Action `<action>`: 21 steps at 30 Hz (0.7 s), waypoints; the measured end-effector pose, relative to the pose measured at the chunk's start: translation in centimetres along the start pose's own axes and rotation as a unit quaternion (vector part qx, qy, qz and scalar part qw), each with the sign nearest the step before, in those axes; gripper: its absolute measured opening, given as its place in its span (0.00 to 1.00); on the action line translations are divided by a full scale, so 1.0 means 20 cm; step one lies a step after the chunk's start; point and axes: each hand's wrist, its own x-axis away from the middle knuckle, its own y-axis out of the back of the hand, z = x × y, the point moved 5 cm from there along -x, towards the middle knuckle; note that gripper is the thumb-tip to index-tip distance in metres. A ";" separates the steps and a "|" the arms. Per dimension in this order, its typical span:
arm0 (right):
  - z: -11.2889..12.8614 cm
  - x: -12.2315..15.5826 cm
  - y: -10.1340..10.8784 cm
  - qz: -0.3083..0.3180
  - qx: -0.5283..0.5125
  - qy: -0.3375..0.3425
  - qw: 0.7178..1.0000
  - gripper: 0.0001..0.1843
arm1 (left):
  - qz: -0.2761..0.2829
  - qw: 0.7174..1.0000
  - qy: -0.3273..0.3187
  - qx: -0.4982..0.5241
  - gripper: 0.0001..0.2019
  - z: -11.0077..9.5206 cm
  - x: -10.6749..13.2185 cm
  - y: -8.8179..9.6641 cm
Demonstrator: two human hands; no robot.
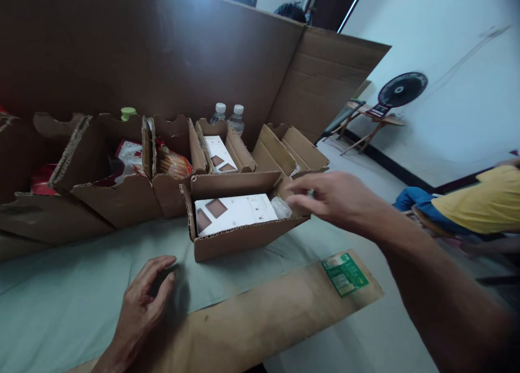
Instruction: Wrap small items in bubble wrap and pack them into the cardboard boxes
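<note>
In front of me an open cardboard box (231, 245) sits on the pale green cloth. Inside it lie a white carton (239, 213) printed with brown squares and a crumpled clear plastic piece (281, 207) at the right end. At that same end hovers my right hand (331, 200), thumb and forefinger apart with no object visible between them; its other fingers are partly hidden. My left hand (148, 294) is lower left of the box, fingers curved and parted, holding nothing.
Behind stands a row of cardboard bins holding a red snack packet (173, 159), another white carton (219, 154) and other packets. Two bottles (238, 119) rise behind them, before a tall cardboard panel (162, 53). A flat cardboard strip (260, 313) lies nearest me. A person (475, 200) sits at right.
</note>
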 end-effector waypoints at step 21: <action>0.34 0.69 -0.58 -0.016 -0.299 -0.065 0.952 0.19 | 0.001 0.989 0.125 0.079 0.40 -0.08 0.32 0.12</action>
